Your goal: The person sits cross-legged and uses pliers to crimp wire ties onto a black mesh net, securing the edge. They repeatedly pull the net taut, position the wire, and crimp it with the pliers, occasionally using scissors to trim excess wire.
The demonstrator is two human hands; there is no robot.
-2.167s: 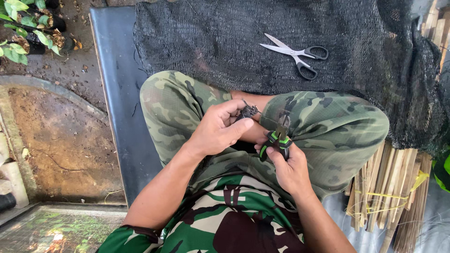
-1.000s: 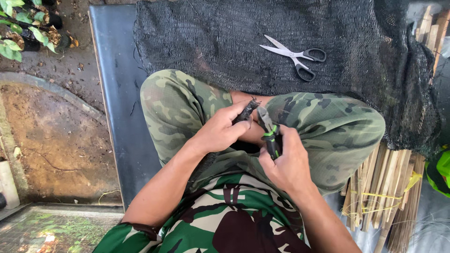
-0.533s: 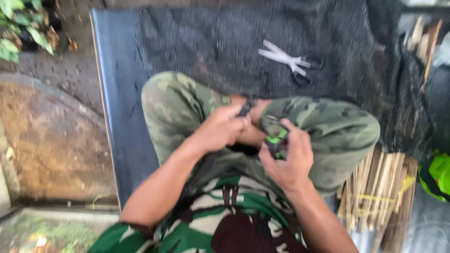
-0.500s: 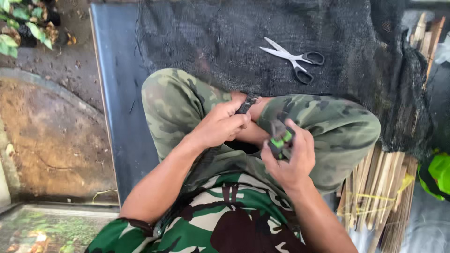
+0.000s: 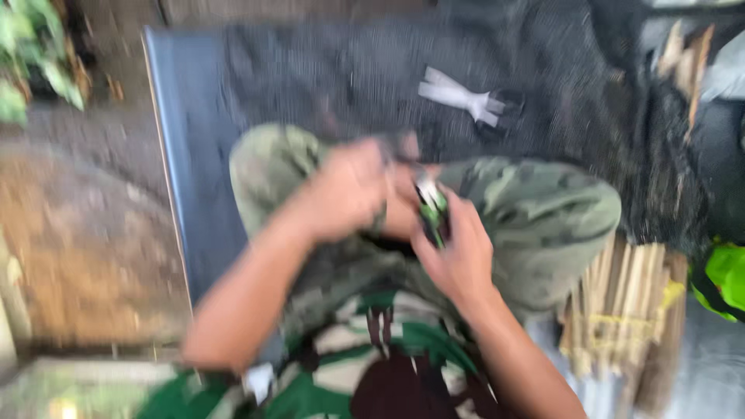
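Observation:
The view is motion-blurred. My right hand (image 5: pixel 458 260) grips a small tool with green and black handles (image 5: pixel 431 211) over my lap. My left hand (image 5: pixel 349 186) is closed just left of it, fingers curled around a small dark piece that I can barely make out. Both hands sit above my crossed legs in camouflage trousers (image 5: pixel 543 225). A black mesh net (image 5: pixel 334 77) is spread in front of my knees. Scissors with pale blades and black handles (image 5: pixel 473 101) lie on the net, beyond my hands.
A dark blue mat (image 5: pixel 190 178) lies under the net. A bundle of bamboo sticks tied with yellow string (image 5: pixel 628 310) rests at my right. A bright green object (image 5: pixel 725 279) is at the far right. Plants (image 5: pixel 35 54) stand at the upper left beside dirt ground.
My hands have drawn closer together over my lap, the left one lifting slightly. The camera moved, so the picture is now blurred. The scissors lie where they were.

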